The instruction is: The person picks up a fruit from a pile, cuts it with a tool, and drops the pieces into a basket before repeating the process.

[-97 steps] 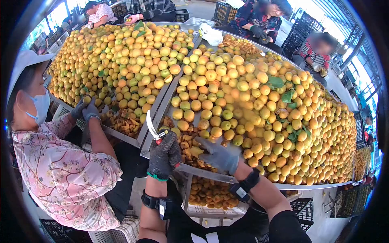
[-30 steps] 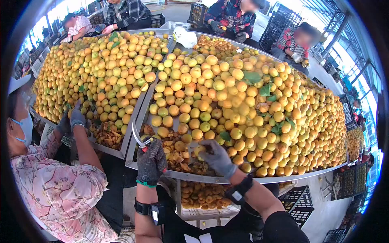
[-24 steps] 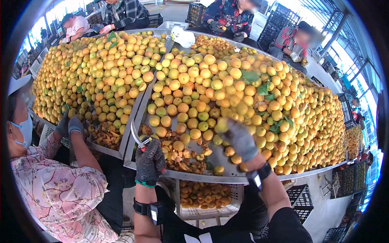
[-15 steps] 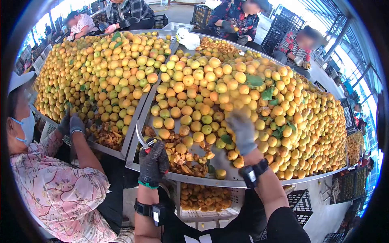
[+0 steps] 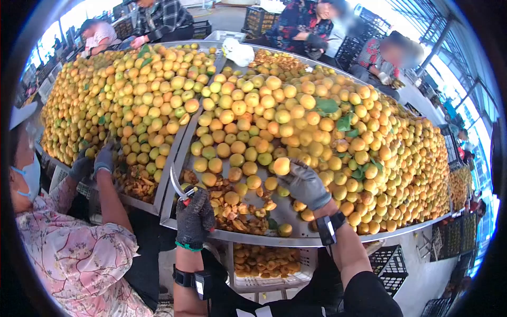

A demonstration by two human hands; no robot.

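My left hand [image 5: 194, 216], in a dark glove, grips a small curved knife [image 5: 177, 184] with a red handle, blade up, at the near rim of the metal tray [image 5: 248, 239]. My right hand [image 5: 305, 184], in a grey glove, holds one yellow-orange apricot [image 5: 281, 166] just above the near edge of the big apricot heap [image 5: 317, 127]. Between my hands lie cut apricot halves and pits [image 5: 237, 208] on the tray.
A second tray heaped with apricots [image 5: 121, 90] stands to the left, where a person in a floral shirt [image 5: 68, 248] works with gloved hands [image 5: 100, 158]. A white crate of cut fruit [image 5: 266, 261] sits under the tray. Other people sit across the far side, beside black crates [image 5: 391, 264].
My right hand reached up into the heap, then drew back toward me with one apricot in its fingers. My left hand stayed at the rim with the knife.
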